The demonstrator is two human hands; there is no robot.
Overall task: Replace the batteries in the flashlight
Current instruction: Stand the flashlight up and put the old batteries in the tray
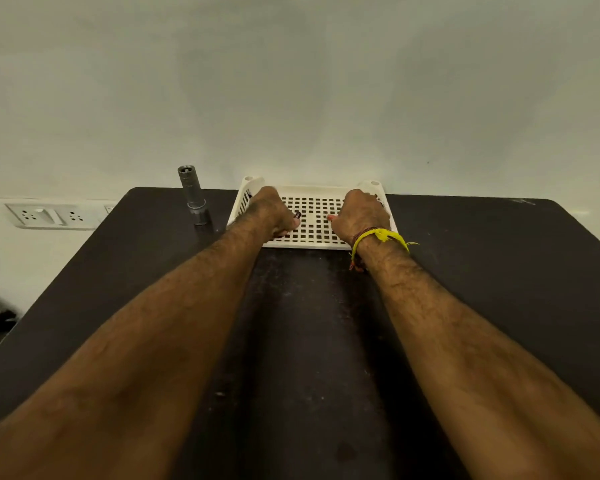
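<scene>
At the far edge of the dark surface (464, 271), against the wall, sits a white perforated tray (312, 233), and both hands are inside it. The left hand (270, 211) is curled, its fingers (293, 223) closed around a small dark object that I judge to be a battery, though it is too small to be sure. The right hand (359, 214) is also curled near the tray's right wall; whether its fingers grip anything cannot be told, since the back of the hand hides them.

The flashlight (194, 195) stands upright on its wider end, just left of the tray, long axis vertical, open end up. It lies to the left of both hands, clearly nearer the left one, apart from it but close. The move from tray to flashlight is short and leftward over the tray's low left wall. Open surface stretches toward the person; the surface's left edge is not far beyond the flashlight, so a knock could topple it that way.
</scene>
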